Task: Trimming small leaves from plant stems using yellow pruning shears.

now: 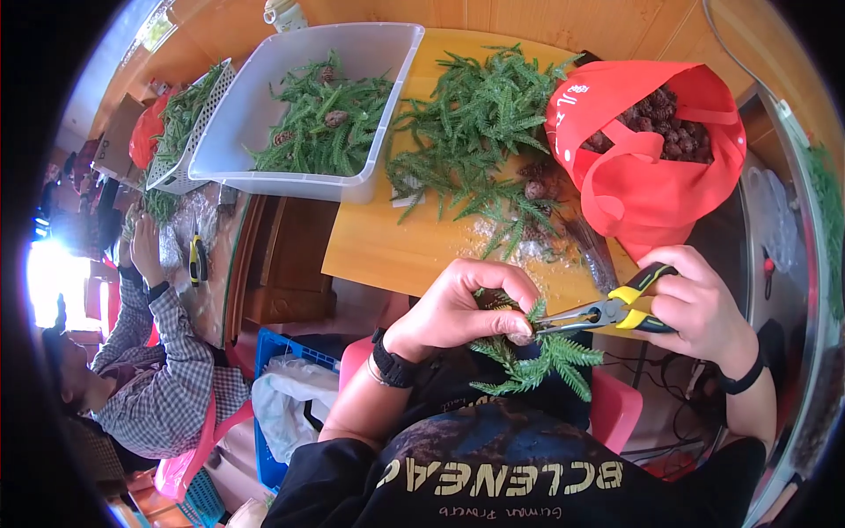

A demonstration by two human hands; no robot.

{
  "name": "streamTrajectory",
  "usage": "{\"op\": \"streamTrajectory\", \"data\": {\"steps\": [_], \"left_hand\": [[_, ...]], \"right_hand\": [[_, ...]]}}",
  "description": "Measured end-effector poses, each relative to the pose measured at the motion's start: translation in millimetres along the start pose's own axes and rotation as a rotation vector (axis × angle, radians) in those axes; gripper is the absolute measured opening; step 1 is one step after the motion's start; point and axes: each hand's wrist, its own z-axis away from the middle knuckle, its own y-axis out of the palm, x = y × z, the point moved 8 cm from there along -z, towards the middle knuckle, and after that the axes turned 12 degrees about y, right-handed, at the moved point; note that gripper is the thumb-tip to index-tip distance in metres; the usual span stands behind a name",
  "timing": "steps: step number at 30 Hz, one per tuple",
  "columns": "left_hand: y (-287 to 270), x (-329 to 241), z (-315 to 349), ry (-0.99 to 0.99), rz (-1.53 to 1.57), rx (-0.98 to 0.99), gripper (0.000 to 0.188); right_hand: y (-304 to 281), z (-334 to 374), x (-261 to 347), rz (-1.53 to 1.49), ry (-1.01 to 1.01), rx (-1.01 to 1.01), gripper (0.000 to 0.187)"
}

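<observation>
My left hand [471, 308] pinches an artificial pine sprig [537, 363] whose green needled branches hang below my fingers. In my right hand [695, 304] are long-nose pliers [607, 310] with yellow and black handles. The jaws reach left to my left thumb and fingertips, at the sprig's middle. What exactly lies between the jaws is too small to make out. Just beyond my hands, loose pine sprigs [493, 106] are heaped on the yellow table [378, 242], with a few pine cones [539, 187] beside them.
A translucent plastic bin [356, 187] holds sprigs with cones. A red bag [616, 189] full of pine cones stands at the right. To the left, a person in a checked shirt [176, 378] works at another table, near other pliers [195, 260]. A blue crate [264, 352] sits below.
</observation>
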Motion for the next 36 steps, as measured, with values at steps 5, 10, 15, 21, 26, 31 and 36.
{"op": "streamTrajectory", "data": {"steps": [5,10,15,21,26,31,36], "left_hand": [[2.9,3.5,-2.2,-0.009,0.076,0.086,0.016],[1.4,8.9,-0.2,-0.091,0.148,-0.005,0.019],[7.1,12.9,2.7,-0.182,0.210,0.038,0.021],[2.3,13.8,4.0,-0.225,0.211,-0.049,0.025],[1.0,3.0,-1.2,-0.171,0.005,-0.094,0.027],[-2.7,2.4,-3.4,-0.105,-0.137,-0.073,0.033],[-4.2,-0.6,-5.8,-0.075,-0.208,-0.123,0.031]], "right_hand": [[1.7,-3.2,-1.4,0.003,-0.035,0.012,0.029],[10.5,2.5,-8.4,-0.027,-0.010,0.037,0.029],[20.1,8.2,-11.9,-0.164,-0.003,0.057,0.027],[23.8,8.7,-17.8,-0.267,0.067,0.126,0.025],[17.2,12.3,-30.6,-0.344,0.222,0.064,0.027],[12.9,22.0,-42.0,-0.376,0.397,-0.044,0.028],[25.3,16.6,-32.3,-0.473,0.457,-0.120,0.030]]}}
